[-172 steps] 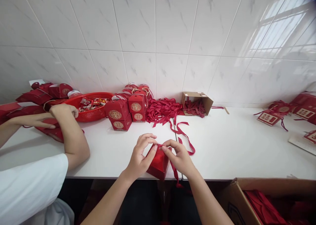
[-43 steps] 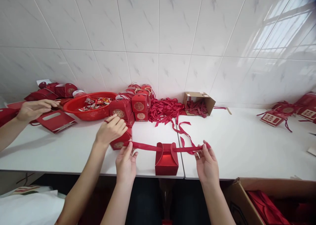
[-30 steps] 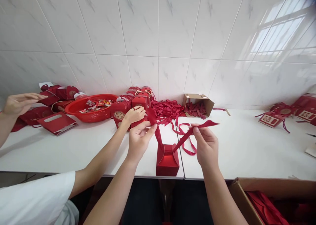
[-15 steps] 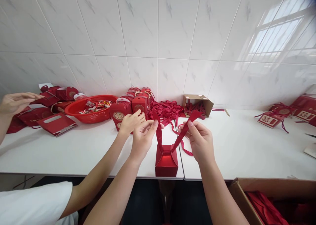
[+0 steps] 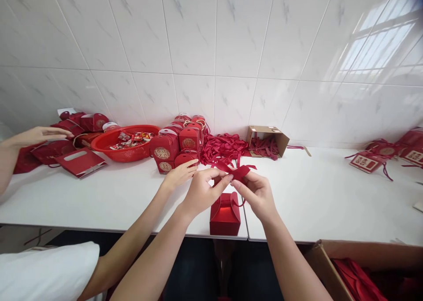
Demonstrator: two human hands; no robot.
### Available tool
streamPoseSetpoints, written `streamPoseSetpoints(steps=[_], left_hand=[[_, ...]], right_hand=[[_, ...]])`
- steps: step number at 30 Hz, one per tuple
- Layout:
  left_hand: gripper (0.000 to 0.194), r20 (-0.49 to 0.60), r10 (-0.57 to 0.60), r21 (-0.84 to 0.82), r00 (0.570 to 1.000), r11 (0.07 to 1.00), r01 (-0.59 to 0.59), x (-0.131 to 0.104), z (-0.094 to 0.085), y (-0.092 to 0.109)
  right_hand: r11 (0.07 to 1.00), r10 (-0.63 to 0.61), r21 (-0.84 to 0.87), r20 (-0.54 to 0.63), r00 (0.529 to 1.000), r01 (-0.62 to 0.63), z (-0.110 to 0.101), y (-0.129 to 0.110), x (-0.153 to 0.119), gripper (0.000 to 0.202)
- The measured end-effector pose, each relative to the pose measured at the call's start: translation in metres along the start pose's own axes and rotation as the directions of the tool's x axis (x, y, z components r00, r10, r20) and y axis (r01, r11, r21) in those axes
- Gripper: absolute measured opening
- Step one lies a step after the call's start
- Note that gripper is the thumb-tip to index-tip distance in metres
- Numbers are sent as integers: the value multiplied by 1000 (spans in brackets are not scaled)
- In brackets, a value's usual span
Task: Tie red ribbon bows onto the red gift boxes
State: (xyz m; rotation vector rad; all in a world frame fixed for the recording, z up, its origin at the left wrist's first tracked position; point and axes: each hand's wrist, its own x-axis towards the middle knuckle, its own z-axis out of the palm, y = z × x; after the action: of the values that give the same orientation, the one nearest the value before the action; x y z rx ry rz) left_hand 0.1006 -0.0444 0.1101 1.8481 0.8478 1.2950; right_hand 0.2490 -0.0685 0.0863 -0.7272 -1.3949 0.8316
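Note:
A shiny red gift box (image 5: 225,219) stands upright at the table's front edge, in the middle of the view. Above it, a dark red ribbon (image 5: 240,173) is crossed over itself, its lower part running down to the box top. My left hand (image 5: 206,190) pinches the ribbon from the left, thumb and fingers closed. From the right, my right hand (image 5: 257,193) pinches it too, its thumb tip close to my left thumb. Part of the ribbon is hidden behind my fingers.
A co-worker's hand (image 5: 181,175) is beside stacked red boxes (image 5: 164,146); the other hand (image 5: 39,135) is far left. Behind lie a red candy basket (image 5: 125,154), piled ribbons (image 5: 224,147) and a small carton (image 5: 282,142). A large cardboard box (image 5: 322,261) is front right.
My hands have come together above the box, and the two raised ribbon ends now cross. The co-worker's left hand has shifted slightly right. The view has shifted a little.

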Motion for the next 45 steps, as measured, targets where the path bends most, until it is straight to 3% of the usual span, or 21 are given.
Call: streamPoseSetpoints(steps=[4, 7, 10, 13, 16, 19, 21, 24, 26, 28, 30, 32, 37, 41, 45], left_hand=[[5, 106, -136, -134, 985, 980, 150, 0, -5, -11], [20, 168, -179, -204, 969, 956, 212, 1, -11, -21], [26, 180, -203, -272, 963, 930, 247, 1, -15, -29], [30, 208, -216, -271, 954, 924, 269, 0, -15, -28], [25, 125, -200, -178, 972, 959, 220, -5, -12, -25], [16, -101, -115, 107, 988, 986, 126, -15, -21, -33], [17, -230, -56, 405, 972, 902, 148, -27, -37, -48], [23, -302, -143, 512, 942, 810, 287, -50, -73, -79], [27, -347, -226, 544, 910, 742, 392, -66, -93, -99], [29, -350, -292, 557, 890, 700, 448, -77, -99, -115], [25, -351, -300, 553, 887, 698, 455, -82, -91, -124], [22, -323, -275, 527, 905, 742, 414, -80, -70, -126], [19, -82, -227, 353, 970, 904, 241, -68, -9, -117], [19, -49, -244, 246, 968, 937, 249, -66, 17, -118], [20, -63, -309, 216, 949, 924, 315, -67, 20, -122]], right_hand=[[997, -33, -66, 28, 999, 34, -6, 2, 1, 17], [965, -131, -203, 178, 975, 166, -16, 5, 4, 17], [871, -225, -372, 277, 934, 321, -25, 10, 6, 22], [769, -296, -494, 287, 911, 405, -27, 17, 8, 29], [746, -348, -531, 202, 915, 401, -25, 20, 2, 31], [823, -330, -508, -62, 942, 255, -32, 25, -19, 23], [858, -230, -510, -290, 929, 54, -50, 33, -42, 18], [768, -72, -554, -573, 817, -321, -92, 53, -80, 31], [640, 46, -589, -612, 790, -494, -117, 66, -100, 35], [599, 120, -610, -572, 811, -519, -130, 74, -110, 32], [617, 113, -642, -501, 858, -456, -128, 78, -110, 33], [642, 67, -673, -429, 901, -368, -113, 79, -101, 36], [730, 93, -659, -164, 982, -179, -63, 82, -70, 34], [770, 255, -603, -10, 967, -209, -37, 89, -63, 40], [832, 308, -460, -81, 948, -310, -30, 98, -64, 42]])
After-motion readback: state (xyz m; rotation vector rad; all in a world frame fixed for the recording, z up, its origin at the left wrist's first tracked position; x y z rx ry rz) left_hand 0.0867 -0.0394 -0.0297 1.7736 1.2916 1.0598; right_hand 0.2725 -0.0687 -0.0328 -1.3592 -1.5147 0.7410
